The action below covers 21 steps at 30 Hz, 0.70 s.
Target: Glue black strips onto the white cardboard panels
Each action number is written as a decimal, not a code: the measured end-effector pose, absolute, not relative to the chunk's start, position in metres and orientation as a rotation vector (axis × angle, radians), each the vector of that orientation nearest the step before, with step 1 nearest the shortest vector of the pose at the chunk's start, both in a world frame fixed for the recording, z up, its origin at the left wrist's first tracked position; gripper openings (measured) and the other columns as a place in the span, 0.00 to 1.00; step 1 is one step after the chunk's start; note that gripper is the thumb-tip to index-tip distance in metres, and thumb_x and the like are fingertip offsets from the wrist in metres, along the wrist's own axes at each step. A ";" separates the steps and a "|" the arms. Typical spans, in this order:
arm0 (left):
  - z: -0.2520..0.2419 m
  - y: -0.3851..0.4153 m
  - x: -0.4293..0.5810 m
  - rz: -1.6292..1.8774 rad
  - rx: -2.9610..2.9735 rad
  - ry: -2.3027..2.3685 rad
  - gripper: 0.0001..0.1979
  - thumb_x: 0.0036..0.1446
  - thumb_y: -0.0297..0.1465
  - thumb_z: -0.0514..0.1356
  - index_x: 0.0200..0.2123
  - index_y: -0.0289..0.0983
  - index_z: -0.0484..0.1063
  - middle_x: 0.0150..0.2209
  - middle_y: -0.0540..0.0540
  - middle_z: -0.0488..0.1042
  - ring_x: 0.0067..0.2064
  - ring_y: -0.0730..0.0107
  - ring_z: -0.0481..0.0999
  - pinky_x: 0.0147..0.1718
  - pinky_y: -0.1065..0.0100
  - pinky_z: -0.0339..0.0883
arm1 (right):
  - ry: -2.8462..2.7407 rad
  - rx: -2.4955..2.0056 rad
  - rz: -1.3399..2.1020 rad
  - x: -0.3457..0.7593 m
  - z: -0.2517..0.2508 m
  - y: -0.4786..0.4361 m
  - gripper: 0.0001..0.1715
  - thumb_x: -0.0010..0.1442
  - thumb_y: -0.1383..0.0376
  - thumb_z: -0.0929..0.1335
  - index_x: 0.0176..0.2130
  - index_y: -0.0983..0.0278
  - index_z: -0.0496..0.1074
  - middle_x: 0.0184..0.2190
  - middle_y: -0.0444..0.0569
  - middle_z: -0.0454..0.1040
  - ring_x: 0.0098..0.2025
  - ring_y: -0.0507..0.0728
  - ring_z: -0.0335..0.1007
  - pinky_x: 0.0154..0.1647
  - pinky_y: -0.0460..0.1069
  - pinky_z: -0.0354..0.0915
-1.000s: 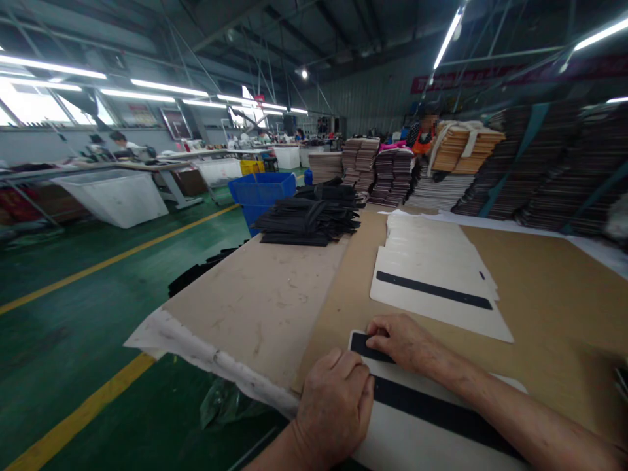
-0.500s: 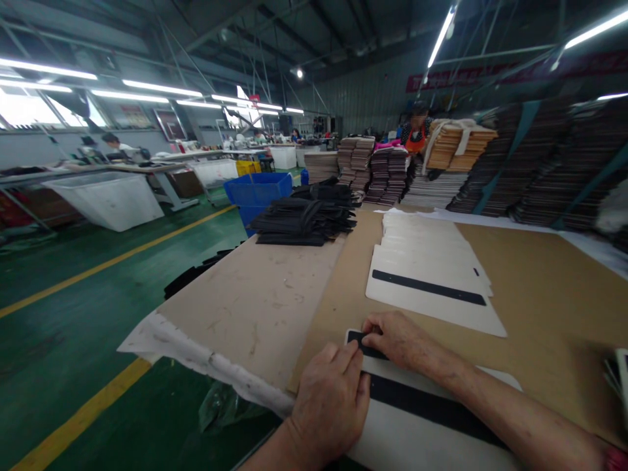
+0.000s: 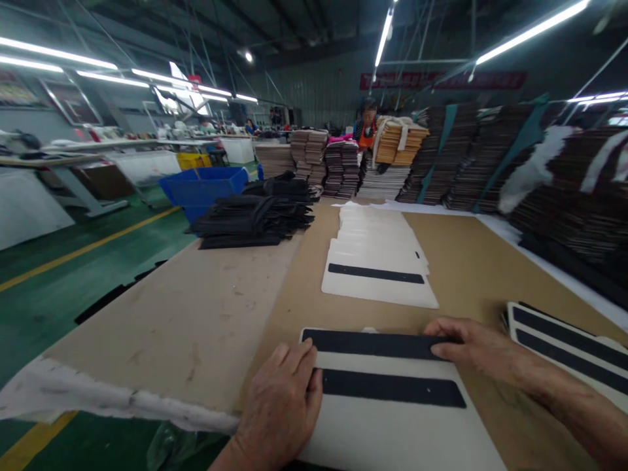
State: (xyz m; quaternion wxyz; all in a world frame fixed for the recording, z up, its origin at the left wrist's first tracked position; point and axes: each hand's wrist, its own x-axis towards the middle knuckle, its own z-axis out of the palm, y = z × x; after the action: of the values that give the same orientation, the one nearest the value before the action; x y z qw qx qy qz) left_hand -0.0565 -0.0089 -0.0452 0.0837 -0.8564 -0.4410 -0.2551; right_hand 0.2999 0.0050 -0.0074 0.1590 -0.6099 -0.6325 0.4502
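A cream-coloured flat panel (image 3: pixel 373 428) lies in front of me with two dark strips across it. Along its top edge runs the upper black strip (image 3: pixel 367 342); the lower black strip (image 3: pixel 392 387) lies parallel below. My left hand (image 3: pixel 282 396) is closed at the panel's left edge, its bunched fingertips on the upper strip's left end and its thumb beside the lower strip. At the other end, my right hand (image 3: pixel 471 347) pinches the upper strip, thumb on its face and fingers along the top edge. Whether it also grips the panel is hidden.
Overlapping cream panels (image 3: pixel 377 245) lie farther back on the brown board (image 3: pixel 456 261). A heap of black strips (image 3: pixel 255 212) sits back left, before a blue bin (image 3: pixel 203 190). Striped finished panels (image 3: pixel 572 347) are at right. Tall stacks (image 3: pixel 461 150) and a person (image 3: pixel 367 127) stand behind.
My right hand has moved from the upper strip's left end to its right end, uncovering the strip's length. My left hand stays at the left corner. The view has turned right.
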 end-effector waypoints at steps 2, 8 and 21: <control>-0.047 -0.007 -0.058 -0.774 -2.542 -1.266 0.14 0.61 0.28 0.54 0.47 0.32 0.74 0.46 0.40 0.77 0.44 0.57 0.73 0.42 0.56 0.74 | -1.622 -1.781 1.223 0.300 -0.019 -0.008 0.12 0.53 0.56 0.67 0.34 0.61 0.70 0.28 0.43 0.70 0.31 0.52 0.64 0.33 0.47 0.60; -0.050 -0.002 -0.062 -0.746 -2.541 -1.173 0.13 0.62 0.28 0.54 0.48 0.34 0.72 0.47 0.41 0.77 0.45 0.59 0.74 0.44 0.56 0.73 | -1.405 -1.847 1.040 0.295 -0.042 -0.021 0.13 0.53 0.56 0.67 0.37 0.60 0.65 0.22 0.36 0.61 0.25 0.50 0.57 0.27 0.46 0.55; -0.051 0.000 -0.064 -0.723 -2.552 -1.163 0.13 0.62 0.29 0.54 0.49 0.35 0.71 0.48 0.42 0.77 0.46 0.59 0.74 0.46 0.57 0.72 | -1.505 -1.957 0.911 0.291 -0.037 -0.022 0.09 0.55 0.62 0.65 0.38 0.60 0.64 0.23 0.37 0.63 0.26 0.51 0.61 0.31 0.47 0.58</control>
State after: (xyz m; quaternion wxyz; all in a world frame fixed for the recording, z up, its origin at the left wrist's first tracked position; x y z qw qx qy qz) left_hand -0.0644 0.0004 -0.0512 0.1225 -0.8745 -0.3984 -0.2479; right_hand 0.2912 -0.0219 -0.0368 0.2525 -0.7195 -0.5535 0.3349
